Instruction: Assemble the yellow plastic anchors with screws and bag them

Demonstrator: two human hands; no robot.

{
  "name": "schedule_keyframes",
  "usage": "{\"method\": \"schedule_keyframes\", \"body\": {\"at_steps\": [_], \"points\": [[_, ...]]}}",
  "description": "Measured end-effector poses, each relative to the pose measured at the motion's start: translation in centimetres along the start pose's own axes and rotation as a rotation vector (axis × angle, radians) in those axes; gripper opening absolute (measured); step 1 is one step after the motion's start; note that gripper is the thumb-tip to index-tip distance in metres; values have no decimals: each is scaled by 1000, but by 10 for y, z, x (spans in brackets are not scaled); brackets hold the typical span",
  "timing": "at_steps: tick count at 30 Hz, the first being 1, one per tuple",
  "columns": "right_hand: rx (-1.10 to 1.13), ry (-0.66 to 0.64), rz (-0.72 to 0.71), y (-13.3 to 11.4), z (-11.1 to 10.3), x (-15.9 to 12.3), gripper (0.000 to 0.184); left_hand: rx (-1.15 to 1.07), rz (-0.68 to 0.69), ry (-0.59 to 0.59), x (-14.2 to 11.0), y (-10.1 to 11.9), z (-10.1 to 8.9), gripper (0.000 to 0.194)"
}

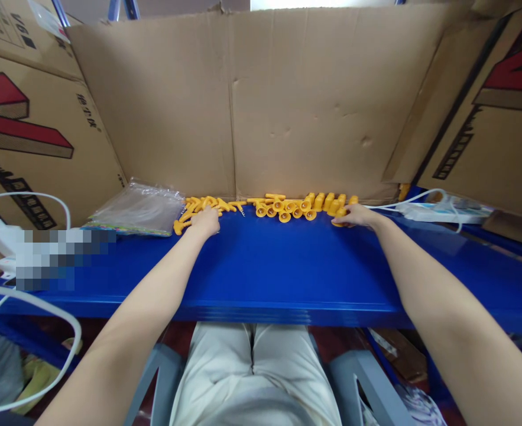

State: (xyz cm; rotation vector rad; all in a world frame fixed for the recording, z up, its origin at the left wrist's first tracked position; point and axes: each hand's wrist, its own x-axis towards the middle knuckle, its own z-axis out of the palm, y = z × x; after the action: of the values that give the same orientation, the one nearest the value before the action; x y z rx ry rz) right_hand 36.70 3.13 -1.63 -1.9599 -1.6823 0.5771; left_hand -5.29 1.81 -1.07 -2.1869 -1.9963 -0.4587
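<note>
My left hand (206, 221) reaches into a pile of yellow T-shaped handles (181, 226), some with metal screw-like tips. Its fingers are curled down on one of them, partly hidden by the hand itself. Toward the right, my right hand (357, 216) has its thumb and fingers closed around a yellow bell-shaped piece (339, 222) at the end of a row. Several similar bell-shaped pieces (284, 217) lie between my hands, many with their round hollow ends facing me. Other yellow pieces (319, 202) stand or lean against the back.
A stack of clear plastic bags (134, 207) lies left of the handles. Cardboard (314, 100) walls the back and sides of the blue shelf (282, 266). White cables (34, 194) loop at left; a power strip (438, 212) sits at right. Grey chair arms (161, 373) flank my legs.
</note>
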Motion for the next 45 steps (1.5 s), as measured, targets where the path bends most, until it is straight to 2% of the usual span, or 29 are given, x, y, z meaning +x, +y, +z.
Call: {"method": "schedule_keyframes", "body": {"at_steps": [3,13,19,25,28,30,33,36,38,41,43,45], "points": [[-57,-35,-27,-8,1,-4,16,138,-139,-119,2,3,0,41],[-219,-34,-55,-19,12,-1,21,-36,-68,22,16,-5,16,29],[-216,-23,-71,-18,15,2,21,-104,-75,210,16,-10,18,21],[-206,-14,-67,-16,15,3,22,-298,-81,523,13,-8,-1,20],[-210,-12,-74,-16,15,3,23,-366,-6,654,10,-7,-10,20],[-213,-14,-77,-16,15,3,22,-372,87,694,9,-3,-13,22],[-225,-19,-85,-17,15,3,20,-326,301,635,5,12,-9,25],[-237,-12,-86,-18,15,2,20,-227,556,452,-2,35,3,32],[-240,-7,-86,-19,15,0,20,-197,669,325,-7,50,14,33],[-238,-13,-98,-20,15,-1,21,-247,767,198,-12,63,25,33],[-237,-12,-109,-20,15,-1,21,-294,788,177,-11,62,28,41],[-237,-6,-114,-20,15,-1,21,-291,737,181,-7,54,29,49]]}}
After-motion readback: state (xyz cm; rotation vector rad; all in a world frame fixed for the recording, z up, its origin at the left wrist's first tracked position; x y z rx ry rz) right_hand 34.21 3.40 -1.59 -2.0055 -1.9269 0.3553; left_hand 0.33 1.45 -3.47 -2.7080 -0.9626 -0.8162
